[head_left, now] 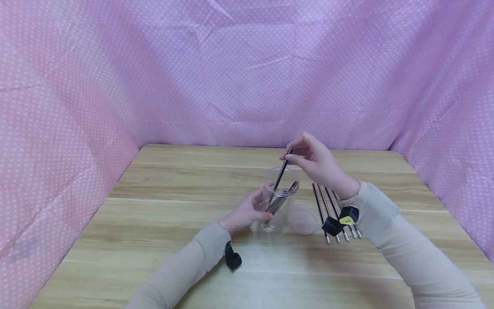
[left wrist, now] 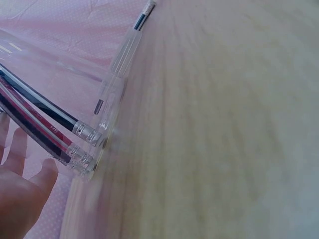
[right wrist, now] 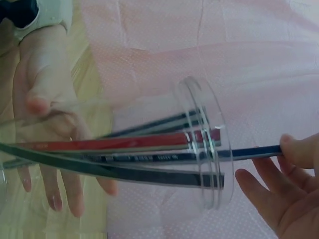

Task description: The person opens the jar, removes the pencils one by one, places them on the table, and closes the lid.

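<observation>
Reading the marks first: in the left wrist view, the red pencil (left wrist: 50, 127) inside the jar carries a short stamp, HB or possibly HP. In the right wrist view, the dark blue pencil (right wrist: 256, 152) bears pale lettering, too small and inverted to make out. Yellow label (head_left: 346, 220) on the right wrist camera (head_left: 353, 211): print not legible.

Surface: wood-grain tabletop (head_left: 154, 214), pale, with long streaks. Room: pink curtain (head_left: 247, 77) with white dots, creased, hanging behind and at both sides.

Hands: left hand (head_left: 247, 214) grips the clear jar (head_left: 286, 210) between thumb and fingers; right hand (head_left: 314, 161) pinches the dark blue pencil near its upper end, the lower length inside the jar. Other pencils lean in there. Whether the jar's base meets the tabletop, cannot tell. Clear lid (head_left: 302, 221) lies flat beside it; right of that, a row of pencils (head_left: 326, 206), silver-coloured ends nearest the person.
</observation>
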Available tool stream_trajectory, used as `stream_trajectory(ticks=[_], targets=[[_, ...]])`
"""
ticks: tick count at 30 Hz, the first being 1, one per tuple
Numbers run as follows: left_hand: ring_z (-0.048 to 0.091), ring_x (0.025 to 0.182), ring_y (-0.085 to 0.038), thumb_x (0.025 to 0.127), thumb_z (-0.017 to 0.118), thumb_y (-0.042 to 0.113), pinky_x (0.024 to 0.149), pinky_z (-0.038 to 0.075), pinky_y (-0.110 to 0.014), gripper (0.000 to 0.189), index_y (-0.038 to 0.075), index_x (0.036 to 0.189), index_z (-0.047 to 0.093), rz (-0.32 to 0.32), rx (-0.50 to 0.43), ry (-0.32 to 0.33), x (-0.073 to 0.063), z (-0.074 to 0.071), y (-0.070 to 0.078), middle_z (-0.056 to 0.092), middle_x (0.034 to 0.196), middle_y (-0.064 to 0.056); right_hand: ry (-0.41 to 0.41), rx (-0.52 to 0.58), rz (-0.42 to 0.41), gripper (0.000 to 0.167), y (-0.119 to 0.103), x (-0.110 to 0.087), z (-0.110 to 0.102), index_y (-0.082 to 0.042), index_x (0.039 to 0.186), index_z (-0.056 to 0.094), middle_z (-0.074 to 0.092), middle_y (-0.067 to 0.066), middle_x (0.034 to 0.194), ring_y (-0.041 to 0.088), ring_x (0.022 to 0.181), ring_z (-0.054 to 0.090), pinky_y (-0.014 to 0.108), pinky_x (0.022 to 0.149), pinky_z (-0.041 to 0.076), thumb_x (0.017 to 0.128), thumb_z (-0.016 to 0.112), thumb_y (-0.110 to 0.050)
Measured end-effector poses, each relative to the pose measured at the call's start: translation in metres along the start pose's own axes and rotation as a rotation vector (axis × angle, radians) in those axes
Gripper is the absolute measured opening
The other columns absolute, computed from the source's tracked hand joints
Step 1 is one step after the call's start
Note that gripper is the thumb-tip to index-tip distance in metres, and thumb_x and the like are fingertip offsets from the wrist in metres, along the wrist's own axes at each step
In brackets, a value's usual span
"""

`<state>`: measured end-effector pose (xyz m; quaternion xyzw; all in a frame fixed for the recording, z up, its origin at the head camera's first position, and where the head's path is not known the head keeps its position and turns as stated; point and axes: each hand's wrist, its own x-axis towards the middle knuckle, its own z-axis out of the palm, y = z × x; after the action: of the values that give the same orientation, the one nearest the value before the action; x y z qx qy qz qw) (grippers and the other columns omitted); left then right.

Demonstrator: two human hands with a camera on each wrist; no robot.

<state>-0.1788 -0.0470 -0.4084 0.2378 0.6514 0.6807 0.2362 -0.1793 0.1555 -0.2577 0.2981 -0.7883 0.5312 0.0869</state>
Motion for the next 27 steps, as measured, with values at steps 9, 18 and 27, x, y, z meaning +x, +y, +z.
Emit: stream_trajectory(ticks=[9, 18, 27], targets=[[0.024, 0.143, -0.026, 0.078, 0.064, -0.012, 0.119, 0.021, -0.042, 0.091, 0.018, 0.151, 0.021, 0.003, 0.0, -0.011, -0.001, 0.001, -0.001, 0.029, 0.155, -0.006, 0.136, 0.269, 0.083, 0.021, -0.001, 0.003, -0.001, -0.007, 0.105, 0.046, 0.058, -0.003, 0.092, 0.008, 0.08, 0.067, 0.03, 0.075, 0.06, 0.093, 0.046, 0.01], [0.028, 0.142, -0.026, 0.078, 0.067, -0.008, 0.119, 0.02, -0.043, 0.089, 0.024, 0.15, 0.026, -0.002, 0.043, 0.008, 0.0, 0.0, -0.003, 0.031, 0.154, -0.006, 0.327, 0.399, 0.164, 0.021, 0.01, 0.011, -0.009, -0.017, 0.103, 0.047, 0.054, 0.004, 0.096, 0.011, 0.078, 0.068, 0.031, 0.077, 0.059, 0.095, 0.048, 0.003], [0.027, 0.142, -0.026, 0.078, 0.068, -0.005, 0.119, 0.019, -0.046, 0.089, 0.023, 0.15, 0.025, -0.003, 0.059, 0.02, 0.0, 0.0, -0.004, 0.032, 0.154, -0.006, 0.406, 0.447, 0.193, 0.017, 0.018, 0.019, -0.014, -0.015, 0.106, 0.05, 0.056, 0.001, 0.097, 0.011, 0.08, 0.066, 0.027, 0.075, 0.059, 0.095, 0.051, -0.002]])
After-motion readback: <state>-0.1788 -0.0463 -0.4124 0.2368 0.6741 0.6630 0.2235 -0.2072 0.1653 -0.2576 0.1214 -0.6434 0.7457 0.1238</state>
